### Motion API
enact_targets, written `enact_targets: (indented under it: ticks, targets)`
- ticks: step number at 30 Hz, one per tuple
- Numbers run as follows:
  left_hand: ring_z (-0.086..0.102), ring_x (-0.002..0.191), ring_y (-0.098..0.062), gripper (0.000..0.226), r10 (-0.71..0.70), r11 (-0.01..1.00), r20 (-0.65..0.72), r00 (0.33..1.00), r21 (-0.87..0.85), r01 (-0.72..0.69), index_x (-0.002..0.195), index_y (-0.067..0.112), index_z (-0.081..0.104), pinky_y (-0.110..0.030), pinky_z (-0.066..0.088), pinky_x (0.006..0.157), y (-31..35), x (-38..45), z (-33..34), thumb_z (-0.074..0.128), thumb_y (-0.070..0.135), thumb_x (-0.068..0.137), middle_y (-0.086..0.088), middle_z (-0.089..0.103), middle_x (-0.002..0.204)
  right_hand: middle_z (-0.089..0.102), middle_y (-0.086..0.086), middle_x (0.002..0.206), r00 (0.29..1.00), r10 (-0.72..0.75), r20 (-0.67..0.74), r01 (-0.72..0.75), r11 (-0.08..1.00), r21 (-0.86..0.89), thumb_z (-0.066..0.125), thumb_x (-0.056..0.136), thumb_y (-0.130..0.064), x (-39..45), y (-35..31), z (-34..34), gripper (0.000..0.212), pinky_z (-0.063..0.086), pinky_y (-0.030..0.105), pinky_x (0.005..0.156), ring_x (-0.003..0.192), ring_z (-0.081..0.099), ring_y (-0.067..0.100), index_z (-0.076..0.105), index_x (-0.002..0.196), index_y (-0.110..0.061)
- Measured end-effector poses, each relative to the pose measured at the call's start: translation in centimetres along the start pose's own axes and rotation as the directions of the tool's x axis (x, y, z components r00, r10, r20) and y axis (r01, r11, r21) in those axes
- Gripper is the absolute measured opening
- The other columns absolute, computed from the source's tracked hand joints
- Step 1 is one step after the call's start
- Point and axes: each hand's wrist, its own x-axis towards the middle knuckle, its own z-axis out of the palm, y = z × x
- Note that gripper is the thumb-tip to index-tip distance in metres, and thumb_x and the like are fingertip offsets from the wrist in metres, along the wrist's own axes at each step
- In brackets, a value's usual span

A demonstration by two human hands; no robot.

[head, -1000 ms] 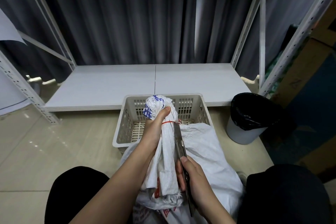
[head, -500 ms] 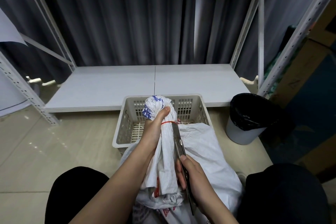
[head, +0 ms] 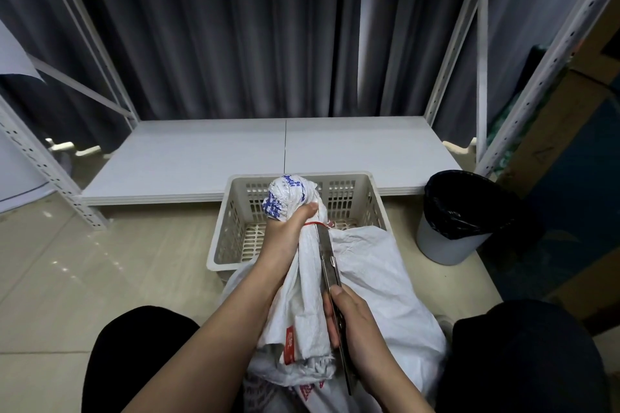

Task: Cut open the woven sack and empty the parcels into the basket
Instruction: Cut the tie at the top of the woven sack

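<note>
Gripping tied sack neck [head: 302,245], left hand [head: 285,231]; right hand [head: 349,315] fingers closed on knife [head: 327,255] at red tie [head: 313,223]; sack unopened, basket [head: 231,234] holds no parcels

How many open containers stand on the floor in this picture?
2. A cream perforated plastic basket stands in the centre, behind the white woven sack. A round grey bin with a black liner stands at the right. Others may be hidden outside the view.

Sack [head: 369,265] contents hidden; basket [head: 231,211] floor mostly covered.
</note>
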Motion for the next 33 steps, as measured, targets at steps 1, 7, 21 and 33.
enact_targets:
  ticks: [1, 7, 21, 33]
  targets:
    - [0.065, 0.065, 0.005, 0.018, -0.01, 1.0, 0.001, 1.0, -0.003, 0.01, 0.104, 0.014, 0.067, 0.0, 0.042, 0.05, 0.0, 0.1, 0.0, 0.064, 0.015, 0.086, 0.009, 0.067, 0.084, 0.04, 0.001, 0.04, 1.0, 0.009, 0.002, -0.009, 1.0, 0.003, 0.038, 0.095, -0.035, 0.0, 0.0, 0.0, 0.039, 0.033, 0.019, 0.049, 0.04, 0.035, 0.01, 0.045, 0.063, -0.013]
    - [0.064, 0.065, 0.0, 0.024, -0.045, 0.999, -0.017, 0.999, -0.023, 0.044, 0.107, 0.008, 0.07, -0.004, 0.044, 0.048, -0.2, 0.2, 0.0, 0.064, 0.017, 0.086, 0.001, 0.071, 0.087, 0.039, -0.002, 0.038, 0.999, 0.049, 0.0, -0.049, 0.998, -0.039, 0.033, 0.101, -0.021, 0.0, -0.9, 0.2, 0.042, 0.033, 0.021, 0.049, 0.04, 0.036, 0.01, 0.042, 0.062, -0.012]
    - [0.064, 0.067, 0.014, 0.014, 0.118, 0.987, 0.053, 0.992, -0.114, -0.112, 0.1, 0.02, 0.063, -0.001, 0.044, 0.058, -0.8, -0.6, 0.3, 0.057, 0.01, 0.092, 0.02, 0.07, 0.075, 0.066, 0.01, 0.097, 0.99, -0.092, -0.109, 0.079, 0.99, -0.116, 0.041, 0.098, -0.038, 0.3, -0.2, 1.2, 0.038, 0.046, 0.023, 0.082, 0.093, 0.062, 0.016, 0.061, 0.103, -0.007]
    - [0.068, 0.062, -0.001, 0.016, 0.082, 0.992, 0.055, 0.995, -0.095, -0.077, 0.107, 0.007, 0.062, -0.006, 0.047, 0.051, -1.1, -0.3, 0.4, 0.056, 0.011, 0.092, -0.003, 0.067, 0.088, 0.054, -0.014, 0.058, 0.946, -0.091, -0.31, -0.004, 0.957, -0.292, 0.045, 0.093, -0.046, -0.7, -0.8, 1.6, 0.023, 0.037, 0.029, 0.059, 0.054, 0.048, 0.002, 0.043, 0.078, -0.029]
